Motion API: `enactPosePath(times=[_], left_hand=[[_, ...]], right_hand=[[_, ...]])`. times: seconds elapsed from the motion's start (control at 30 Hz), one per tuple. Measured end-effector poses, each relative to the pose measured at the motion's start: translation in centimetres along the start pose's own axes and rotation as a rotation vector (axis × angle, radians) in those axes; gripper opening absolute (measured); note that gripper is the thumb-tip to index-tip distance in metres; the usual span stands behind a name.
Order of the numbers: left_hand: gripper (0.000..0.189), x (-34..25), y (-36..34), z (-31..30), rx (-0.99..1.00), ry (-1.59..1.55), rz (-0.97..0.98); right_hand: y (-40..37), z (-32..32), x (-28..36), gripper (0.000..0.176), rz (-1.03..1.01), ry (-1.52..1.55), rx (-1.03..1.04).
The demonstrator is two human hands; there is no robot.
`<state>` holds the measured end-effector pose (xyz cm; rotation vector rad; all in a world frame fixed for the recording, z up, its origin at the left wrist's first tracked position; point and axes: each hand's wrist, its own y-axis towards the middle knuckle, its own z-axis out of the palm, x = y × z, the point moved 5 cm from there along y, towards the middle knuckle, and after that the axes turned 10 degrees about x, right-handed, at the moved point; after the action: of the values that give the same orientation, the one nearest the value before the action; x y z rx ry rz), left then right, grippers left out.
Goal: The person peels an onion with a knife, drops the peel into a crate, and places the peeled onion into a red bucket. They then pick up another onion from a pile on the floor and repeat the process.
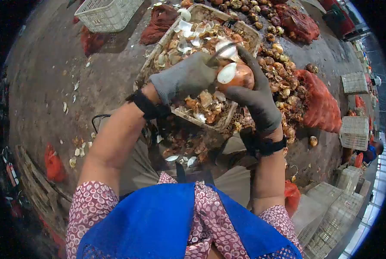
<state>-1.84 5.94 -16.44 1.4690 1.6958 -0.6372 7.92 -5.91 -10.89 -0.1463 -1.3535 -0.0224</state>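
My right hand (257, 97), in a grey work glove, is wrapped round a large brown-skinned onion (243, 77). A pale patch of bare flesh shows on the onion's near left side. My left hand (191, 74), gloved too, is closed at the onion's left. A thin curved knife (222, 48) reaches up and right from its fingers, over the onion; the handle is hidden in the fist. Under both hands stands a shallow crate (229, 117) with onion skins (206, 100) and white peeled layers (186, 28) in it.
Unpeeled onions (283, 80) are heaped right of the crate, beside red mesh sacks (320, 103). A white basket (109, 16) stands at upper left. More plastic crates (354, 129) line the right, where another person (371, 152) is partly visible. Wooden pieces (37, 183) lie at lower left.
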Motion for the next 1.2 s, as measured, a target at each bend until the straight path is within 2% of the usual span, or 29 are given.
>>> enactPosePath(times=[0.03, 0.07, 0.1, 0.17, 0.2, 0.23, 0.27, 0.3, 0.33, 0.37, 0.4, 0.43, 0.5, 0.53, 0.57, 0.63, 0.67, 0.73, 0.77, 0.83, 0.87, 0.9, 0.97, 1.0, 1.03, 1.1, 1.13, 1.17, 1.2], left_hand=[[0.032, 0.6, 0.1, 0.1, 0.055, 0.009, -0.069], [0.03, -1.0, -0.3, -0.8, -0.073, -0.655, -0.399], [0.03, -1.7, -0.9, -1.4, -0.031, -0.643, -0.385], [0.033, -1.8, -0.9, -1.0, -0.047, -0.874, -0.441], [0.033, -1.8, -0.9, -0.6, -0.051, -0.876, -0.446], [0.033, -2.3, -0.6, -0.1, -0.017, -0.842, -0.362], [0.035, -2.8, -0.5, 0.2, 0.016, -0.803, -0.274], [0.035, -2.7, -0.7, 0.1, 0.011, -0.8, -0.272], [0.031, -2.7, -0.8, -0.8, -0.12, -0.858, -0.223], [0.038, -2.6, -1.0, -1.7, -0.251, -0.913, -0.17], [0.03, -1.9, -0.9, -1.7, -0.247, -1.108, -0.199], [0.03, -2.0, -0.6, -2.0, -0.253, -1.1, -0.184], [0.026, -3.3, -0.2, -2.1, -0.34, -1.255, 0.018], [0.03, -4.3, -0.2, -2.0, -0.344, -1.217, -0.058], [0.031, -4.0, -0.2, -1.9, -0.423, -0.764, 0.295], [0.043, -2.3, 0.4, -0.7, -0.348, -0.887, -0.017], [0.043, -1.5, 0.5, -0.5, -0.345, -0.888, -0.016], [0.036, 0.1, 0.7, 0.0, -0.284, -1.053, 0.22], [0.036, 0.3, 0.4, -0.9, -0.285, -1.054, 0.221], [0.029, 0.4, -0.7, -3.6, -0.401, -0.431, -0.026], [0.022, -0.1, -0.9, -3.4, -0.589, -1.107, 0.01], [0.022, -0.3, -0.9, -4.8, -0.608, -0.975, 0.039], [0.026, -1.5, -0.5, -5.9, -0.627, -0.697, -0.117], [0.025, -2.5, -0.7, -5.6, -0.394, -0.385, -0.333], [0.025, -1.8, -0.8, -4.9, -0.385, -0.387, -0.329], [0.027, -2.0, -0.7, -3.4, -0.36, 0.506, -0.14], [0.03, -3.5, -0.8, -3.1, -0.269, 0.36, -0.191], [0.03, -3.9, -0.9, -2.6, -0.262, 0.362, -0.188], [0.031, -4.7, -0.9, -2.1, -0.254, 0.334, -0.08]], right_hand=[[0.3, -0.5, -0.4, 0.092, -0.003, -0.003, -0.001], [0.4, -1.2, -0.8, 0.095, -0.063, -0.176, -0.01], [0.5, -1.5, -0.9, 0.098, -0.122, -0.349, -0.018], [0.6, -0.4, 0.1, 0.097, -0.129, -0.36, 0.022], [0.8, -0.1, 0.5, 0.097, -0.176, -0.527, 0.052], [0.7, 0.4, 1.0, 0.098, -0.221, -0.692, 0.081], [0.8, 0.7, 1.3, 0.096, -0.201, -0.698, 0.048], [0.9, 0.6, 1.4, 0.096, -0.205, -0.7, 0.052], [0.9, 0.1, 2.5, 0.094, -0.371, -0.84, -0.079], [0.7, -0.1, 3.5, 0.092, -0.542, -0.974, -0.213], [1.2, -0.8, 2.6, 0.083, -0.44, -0.792, -0.291], [1.3, -0.7, 2.0, 0.068, -0.375, -0.633, -0.301], [2.1, -0.8, -1.1, 0.058, -0.268, -0.031, -0.224], [2.3, 0.2, -1.9, 0.045, -0.22, 0.172, -0.116], [2.3, 1.4, -2.1, 0.044, -0.271, 0.249, -0.22], [2.7, 0.8, -2.6, 0.039, -0.312, 0.247, -0.233], [2.7, 0.5, -2.5, 0.039, -0.314, 0.247, -0.237], [2.4, -0.4, -1.2, 0.036, -0.373, 0.092, -0.286], [2.2, -0.6, -0.9, 0.036, -0.373, 0.091, -0.286], [1.6, -1.3, -0.7, 0.038, -0.384, 0.226, -0.269], [1.4, -2.1, -1.8, 0.04, -0.408, 0.403, -0.202], [0.8, -2.9, -2.4, 0.04, -0.407, 0.401, -0.213], [0.0, -4.4, -3.6, 0.04, -0.379, 0.509, -0.138], [-0.2, -5.7, -4.9, 0.046, -0.389, 0.526, -0.115], [-0.3, -5.5, -4.3, 0.046, -0.394, 0.525, -0.124], [-0.1, -4.2, -2.0, 0.05, -0.231, 0.271, -0.259], [-0.6, -2.8, 0.0, 0.056, -0.234, 0.096, -0.272], [-0.6, -2.8, 0.2, 0.056, -0.236, 0.1, -0.278], [-0.5, -2.7, 0.5, 0.057, -0.28, 0.065, -0.269]])
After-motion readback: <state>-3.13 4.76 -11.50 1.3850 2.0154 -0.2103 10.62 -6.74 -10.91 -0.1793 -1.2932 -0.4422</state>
